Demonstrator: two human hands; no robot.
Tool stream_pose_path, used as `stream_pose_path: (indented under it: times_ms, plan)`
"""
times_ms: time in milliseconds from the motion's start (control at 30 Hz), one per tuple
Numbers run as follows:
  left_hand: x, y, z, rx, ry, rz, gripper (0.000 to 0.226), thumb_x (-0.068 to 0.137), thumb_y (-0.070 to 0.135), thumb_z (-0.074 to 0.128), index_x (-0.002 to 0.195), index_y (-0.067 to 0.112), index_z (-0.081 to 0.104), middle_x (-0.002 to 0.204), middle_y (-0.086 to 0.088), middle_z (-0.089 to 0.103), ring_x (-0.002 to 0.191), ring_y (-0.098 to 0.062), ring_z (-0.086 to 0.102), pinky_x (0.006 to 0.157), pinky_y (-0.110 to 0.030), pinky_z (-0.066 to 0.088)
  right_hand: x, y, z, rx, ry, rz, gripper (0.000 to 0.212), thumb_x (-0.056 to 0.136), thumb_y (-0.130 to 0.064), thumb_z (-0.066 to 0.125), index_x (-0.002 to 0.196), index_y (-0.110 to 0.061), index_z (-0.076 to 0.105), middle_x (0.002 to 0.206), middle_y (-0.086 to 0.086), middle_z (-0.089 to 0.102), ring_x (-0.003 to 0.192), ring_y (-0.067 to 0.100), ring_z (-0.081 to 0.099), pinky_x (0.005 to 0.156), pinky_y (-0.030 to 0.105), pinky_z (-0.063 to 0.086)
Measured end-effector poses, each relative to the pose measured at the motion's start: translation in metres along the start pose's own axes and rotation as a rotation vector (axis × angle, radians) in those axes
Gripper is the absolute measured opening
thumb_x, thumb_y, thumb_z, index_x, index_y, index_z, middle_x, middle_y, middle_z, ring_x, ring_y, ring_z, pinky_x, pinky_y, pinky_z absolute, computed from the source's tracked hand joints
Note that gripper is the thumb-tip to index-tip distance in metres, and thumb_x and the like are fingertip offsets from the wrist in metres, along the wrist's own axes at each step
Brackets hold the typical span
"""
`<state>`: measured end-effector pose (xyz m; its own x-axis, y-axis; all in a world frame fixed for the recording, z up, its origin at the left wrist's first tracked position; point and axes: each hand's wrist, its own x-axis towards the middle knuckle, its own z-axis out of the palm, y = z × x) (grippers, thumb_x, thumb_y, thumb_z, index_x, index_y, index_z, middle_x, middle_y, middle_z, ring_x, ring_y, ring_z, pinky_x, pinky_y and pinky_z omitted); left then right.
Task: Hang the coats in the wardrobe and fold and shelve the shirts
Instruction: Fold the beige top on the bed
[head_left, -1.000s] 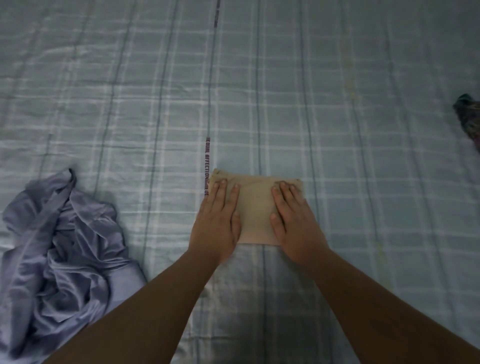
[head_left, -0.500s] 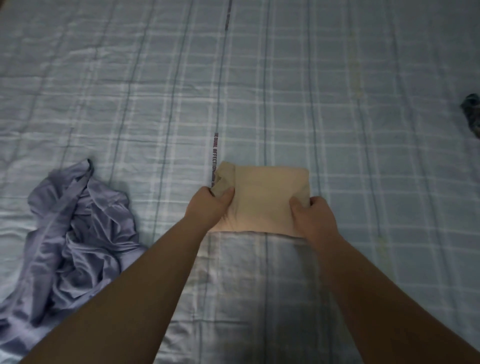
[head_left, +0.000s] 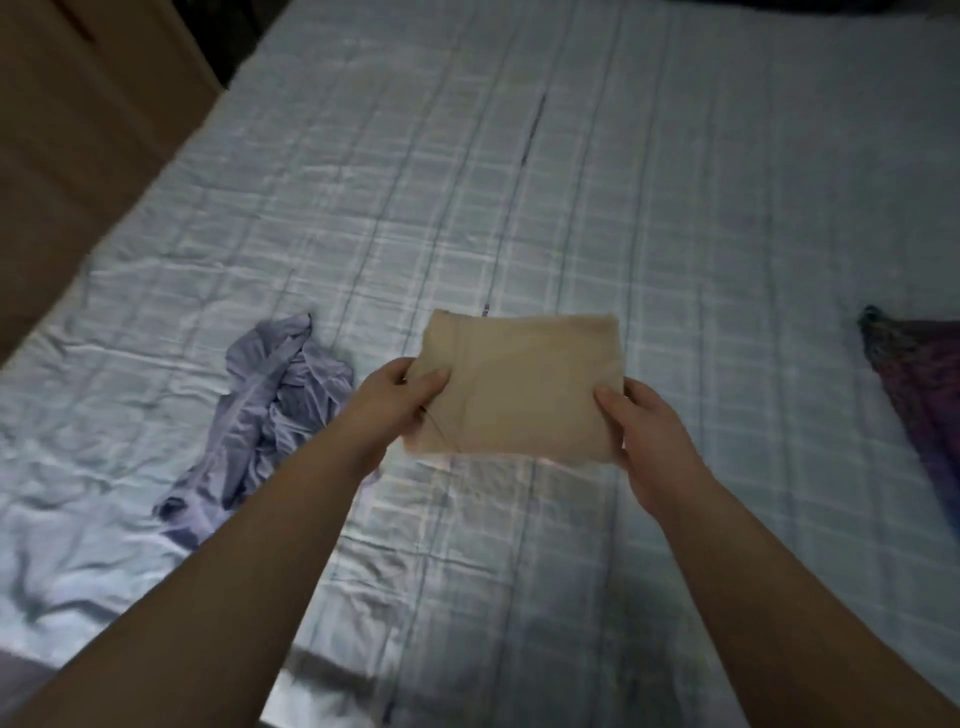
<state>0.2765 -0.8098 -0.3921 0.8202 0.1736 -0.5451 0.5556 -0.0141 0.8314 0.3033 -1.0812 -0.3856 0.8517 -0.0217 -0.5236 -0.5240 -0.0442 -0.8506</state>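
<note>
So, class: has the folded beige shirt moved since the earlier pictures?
Yes. The folded beige shirt has come up off the bedsheet, held between both hands.

A folded beige shirt (head_left: 522, 387) was held above the checked bedsheet (head_left: 675, 208), gripped at its left edge by the left hand (head_left: 400, 397) and at its right edge by the right hand (head_left: 641, 423). A crumpled lilac garment (head_left: 270, 405) was seen lying left; a purple cloth (head_left: 919, 384) at the right edge.
</note>
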Motion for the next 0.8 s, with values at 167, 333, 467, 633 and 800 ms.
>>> stream_pose_path:
  times_ms: [167, 333, 467, 633, 800]
  plan:
    - [-0.128, 0.076, -0.072, -0.051, 0.133, 0.178, 0.034, 0.085, 0.041, 0.073, 0.109, 0.017, 0.069, 0.102, -0.004, 0.075, 0.096, -0.021, 0.071, 0.079, -0.037, 0.057, -0.096, -0.099, 0.04, -0.057, -0.186, -0.153, 0.038, 0.082, -0.038, 0.066, 0.115, -0.019, 0.067, 0.111, -0.001, 0.072, 0.104, 0.018, 0.067, 0.095, 0.054, 0.053]
    - [-0.256, 0.09, -0.149, -0.169, 0.37, 0.298, 0.021, 0.09, 0.032, 0.069, 0.102, 0.015, 0.068, 0.078, 0.008, 0.07, 0.068, -0.004, 0.064, 0.055, -0.016, 0.047, -0.178, -0.153, 0.118, -0.089, -0.452, -0.238, 0.02, 0.092, -0.025, 0.064, 0.11, -0.018, 0.068, 0.104, -0.003, 0.074, 0.093, 0.011, 0.068, 0.08, 0.04, 0.055]
    - [-0.339, 0.065, -0.226, -0.314, 0.517, 0.34, 0.038, 0.081, 0.044, 0.076, 0.112, 0.022, 0.07, 0.108, -0.007, 0.073, 0.103, -0.026, 0.068, 0.088, -0.044, 0.055, -0.234, -0.162, 0.203, -0.159, -0.661, -0.289, 0.016, 0.093, -0.02, 0.062, 0.108, -0.016, 0.067, 0.1, -0.002, 0.072, 0.089, 0.012, 0.066, 0.072, 0.033, 0.049]
    - [-0.442, 0.016, -0.333, -0.384, 0.753, 0.414, 0.037, 0.084, 0.038, 0.074, 0.115, 0.019, 0.068, 0.114, -0.011, 0.071, 0.111, -0.03, 0.065, 0.096, -0.047, 0.053, -0.314, -0.145, 0.34, -0.236, -0.886, -0.324, 0.019, 0.094, -0.015, 0.062, 0.113, -0.015, 0.065, 0.105, 0.001, 0.073, 0.095, 0.018, 0.069, 0.075, 0.036, 0.053]
    - [-0.553, -0.058, -0.455, -0.447, 0.992, 0.432, 0.033, 0.087, 0.035, 0.072, 0.114, 0.017, 0.069, 0.108, -0.008, 0.073, 0.102, -0.024, 0.067, 0.083, -0.04, 0.056, -0.42, -0.103, 0.497, -0.319, -1.121, -0.39, 0.019, 0.095, -0.014, 0.062, 0.112, -0.02, 0.063, 0.109, 0.002, 0.071, 0.094, 0.014, 0.069, 0.073, 0.035, 0.055]
